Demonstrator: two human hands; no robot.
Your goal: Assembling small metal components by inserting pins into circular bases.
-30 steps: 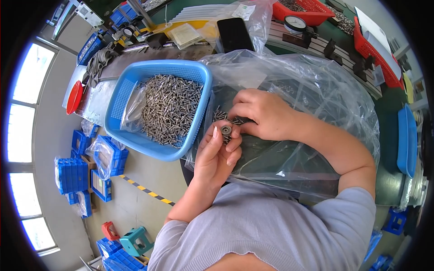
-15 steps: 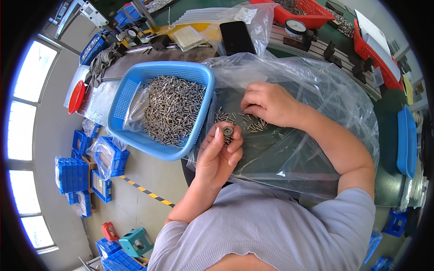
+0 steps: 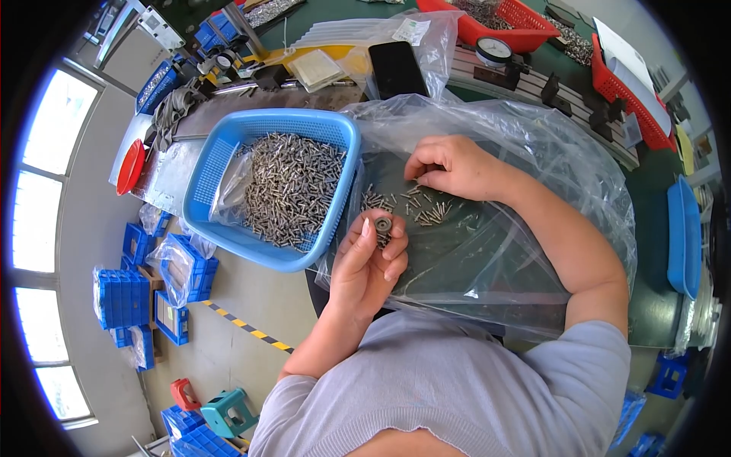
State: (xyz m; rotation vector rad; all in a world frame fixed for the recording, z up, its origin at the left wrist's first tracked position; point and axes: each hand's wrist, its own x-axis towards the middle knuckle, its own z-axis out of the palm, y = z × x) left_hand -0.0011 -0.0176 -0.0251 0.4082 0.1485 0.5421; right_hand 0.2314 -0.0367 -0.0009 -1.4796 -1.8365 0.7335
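While a small dark round metal part with a centre hole (image 3: 383, 225) is pinched between thumb and fingertips of the left hand (image 3: 365, 263), the hand is held raised just off the bench edge, at about six o'clock from the loose pile below. That pile, a scatter of short silver metal pins (image 3: 415, 207), is spread on a large clear plastic bag (image 3: 525, 152) that is laid crumpled over the dark green bench top (image 3: 655, 305). The right hand (image 3: 457, 167) is rested on the bag at one o'clock from the pins, its fingers curled together with the tips pressed down among them; whether a pin is gripped cannot be told.

At nine o'clock from the pins a blue plastic mesh basket (image 3: 221, 152) is seen, tilted partly over the bench edge and touching the bag. It is lined with a thin clear film and filled with a heap of many more silver pins (image 3: 289, 190).

At twelve o'clock a black flat phone (image 3: 396, 68) is laid beside smaller clear bags. Further back, at one o'clock, a red plastic basket (image 3: 533, 23) holding grey metal parts is set. At three o'clock, a blue tray (image 3: 681, 236) is placed near the bench edge.
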